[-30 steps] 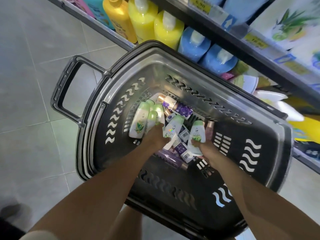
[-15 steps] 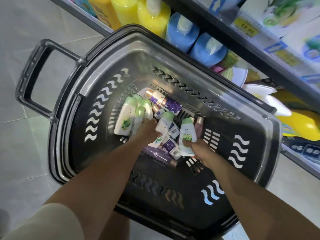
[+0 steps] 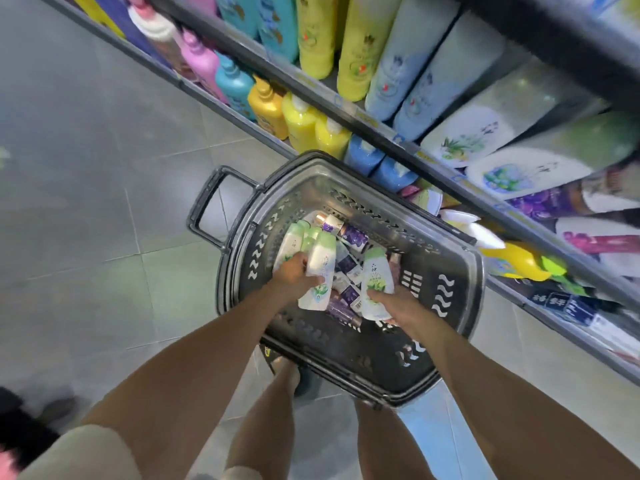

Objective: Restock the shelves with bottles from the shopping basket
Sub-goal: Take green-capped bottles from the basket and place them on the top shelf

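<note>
A dark grey shopping basket (image 3: 446,344) stands on the floor in front of the shelves. Inside lie several small white bottles with green caps (image 3: 294,237) and purple-labelled bottles (image 3: 353,237). My left hand (image 3: 292,275) grips one white green-capped bottle (image 3: 320,268), lifted above the pile. My right hand (image 3: 398,304) grips another white green-capped bottle (image 3: 375,282), held upright over the basket.
Shelves (image 3: 346,109) run diagonally from top left to right, packed with large yellow (image 3: 304,126), blue (image 3: 367,155), teal and pink bottles and white pouches. The basket's handle (image 3: 207,206) sticks out to the left. Grey floor tiles (image 3: 104,202) lie left. My legs stand below the basket.
Both hands have lifted their bottles up out of the pile. The view has pulled back and tilted up, showing more of the shelves.
</note>
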`<state>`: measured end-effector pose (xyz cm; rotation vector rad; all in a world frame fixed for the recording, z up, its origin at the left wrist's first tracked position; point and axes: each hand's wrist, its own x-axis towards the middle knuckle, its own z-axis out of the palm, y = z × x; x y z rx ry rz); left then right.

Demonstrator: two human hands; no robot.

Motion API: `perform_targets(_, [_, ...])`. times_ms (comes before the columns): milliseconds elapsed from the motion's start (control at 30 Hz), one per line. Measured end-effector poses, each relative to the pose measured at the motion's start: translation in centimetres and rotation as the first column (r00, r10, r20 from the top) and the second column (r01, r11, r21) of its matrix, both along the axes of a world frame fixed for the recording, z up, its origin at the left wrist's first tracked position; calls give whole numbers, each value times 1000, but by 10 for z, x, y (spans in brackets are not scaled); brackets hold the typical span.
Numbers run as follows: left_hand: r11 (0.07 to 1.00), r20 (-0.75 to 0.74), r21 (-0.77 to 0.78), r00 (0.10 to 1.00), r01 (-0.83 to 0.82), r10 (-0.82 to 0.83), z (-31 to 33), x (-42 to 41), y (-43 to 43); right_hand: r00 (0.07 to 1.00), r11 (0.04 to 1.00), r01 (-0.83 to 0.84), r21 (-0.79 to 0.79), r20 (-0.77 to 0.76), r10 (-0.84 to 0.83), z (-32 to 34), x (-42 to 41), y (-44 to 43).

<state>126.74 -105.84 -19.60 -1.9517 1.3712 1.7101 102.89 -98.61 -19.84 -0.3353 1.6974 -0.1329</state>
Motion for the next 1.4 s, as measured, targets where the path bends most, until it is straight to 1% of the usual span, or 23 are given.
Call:
perform_targets(167, [999,-32,-26,999,-42,41,98,22,1,1000,1000,5,-26,8,-5,106,19,-6])
perform_targets(267, [996,-64,-40,995,-83,81,161,35,3,999,997,-15,-81,48,19,170,26,-1])
perform_targets(333, [993,-94,-64,992,-95,89,203,42,3,998,989,-42,-140,45,49,213,33,3])
perform_targets(467, [980,-155,-187,987,-71,42,281,58,3,997,956,-82,-282,-21,79,294,48,10])
perform_targets(533, [969,-201,-233,979,-85,38,322,65,1,995,933,-95,-347,-9,98,328,54,14])
perform_targets(633, [943,-276,-314,961,-109,20,384,74,-4,998,899,-37,-436,35,58,379,59,15])
perform_targets(733, [920,-330,-375,944,-113,-19,438,78,-10,997,847,-14,-532,60,55,433,65,7])
perform_targets(833, [888,-359,-447,931,-107,-68,484,77,-20,998,786,-17,-618,33,48,478,65,-8])
perform_targets(1000, [815,-385,-573,906,-87,-174,549,73,-43,1000,697,-15,-716,-18,3,546,57,-35])
perform_targets(1100, [762,-387,-644,890,-73,-242,595,66,-61,999,614,-20,-789,-45,-26,590,48,-49])
perform_targets(1233, [658,-395,-748,853,-84,-341,664,51,-85,996,448,-24,-894,-61,-70,664,31,-65])
perform_targets(1400, [553,-397,-826,807,-107,-437,745,28,-105,989,285,-51,-957,-88,-116,746,11,-76])
